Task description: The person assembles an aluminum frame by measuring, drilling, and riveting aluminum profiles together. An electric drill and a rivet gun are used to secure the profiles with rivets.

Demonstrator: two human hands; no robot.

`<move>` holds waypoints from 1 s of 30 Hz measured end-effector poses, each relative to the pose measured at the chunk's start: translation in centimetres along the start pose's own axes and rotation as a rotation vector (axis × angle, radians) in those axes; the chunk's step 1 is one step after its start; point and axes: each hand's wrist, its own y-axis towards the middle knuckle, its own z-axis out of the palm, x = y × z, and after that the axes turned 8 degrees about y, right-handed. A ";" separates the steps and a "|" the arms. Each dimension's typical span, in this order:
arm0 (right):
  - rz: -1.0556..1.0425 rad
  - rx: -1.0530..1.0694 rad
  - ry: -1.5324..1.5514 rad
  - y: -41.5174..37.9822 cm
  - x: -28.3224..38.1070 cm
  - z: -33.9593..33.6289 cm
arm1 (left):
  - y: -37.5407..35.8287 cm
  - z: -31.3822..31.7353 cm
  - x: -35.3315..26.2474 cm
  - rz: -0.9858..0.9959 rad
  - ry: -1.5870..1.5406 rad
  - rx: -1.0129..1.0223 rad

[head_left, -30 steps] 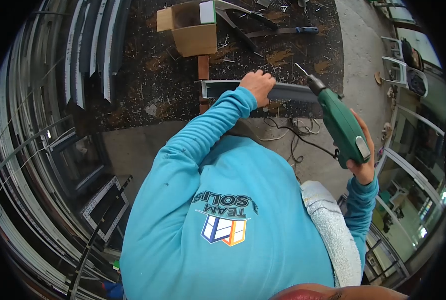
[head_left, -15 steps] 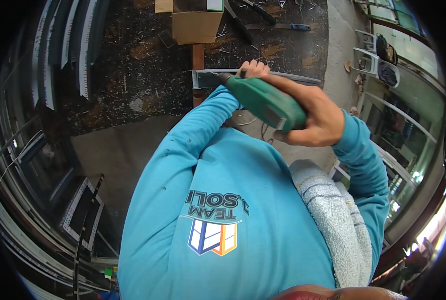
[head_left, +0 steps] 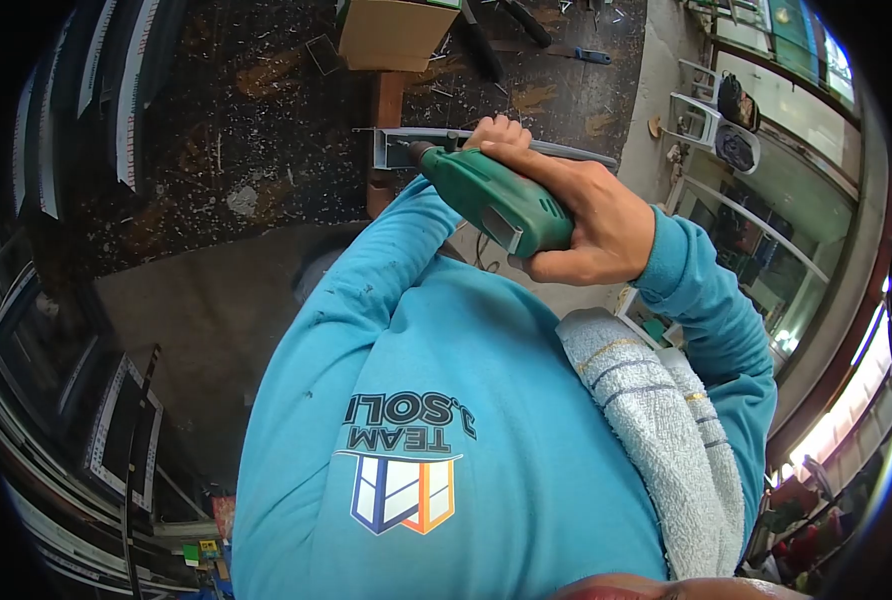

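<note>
A green power drill (head_left: pixel 501 200) is in my right hand (head_left: pixel 606 220), whose fingers wrap round its body. Its chuck points left, and the drill's tip overlaps the near end of a grey metal profile (head_left: pixel 394 150). The profile lies across a reddish-brown wooden strip (head_left: pixel 387 95) on the dark worktable. Just beyond the drill, my left hand (head_left: pixel 499 132) has its fingers curled over the profile; part of this hand is hidden behind the drill and my right hand.
A cardboard box (head_left: pixel 391 35) stands on the worktable (head_left: pixel 236 130) beyond the profile. To its right lie black-handled tools (head_left: pixel 484 45) and a blue-handled tool (head_left: pixel 593 56). Long metal profiles (head_left: pixel 131 110) are at the left. A white chair (head_left: pixel 701 120) stands at the right.
The drill and my right hand have shifted left and slightly down in view, bringing the chuck over the profile's end. The whole scene has also shifted left as my head moved.
</note>
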 end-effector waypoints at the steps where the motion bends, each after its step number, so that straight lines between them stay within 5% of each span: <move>1: -0.010 0.003 -0.023 0.1 0.1 0.0 | 0.1 -0.1 0.1 0.001 0.000 0.008; 4: -0.028 0.021 -0.098 0.6 0.4 -0.1 | 0.3 0.7 0.0 0.000 0.004 0.030; 7: 0.175 0.161 -0.245 1.3 3.1 -0.1 | 0.5 0.8 0.0 -0.014 0.034 0.086; 30: -0.121 0.378 -0.524 2.7 1.1 -3.0 | 0.2 -0.4 -0.9 -0.032 0.029 -0.033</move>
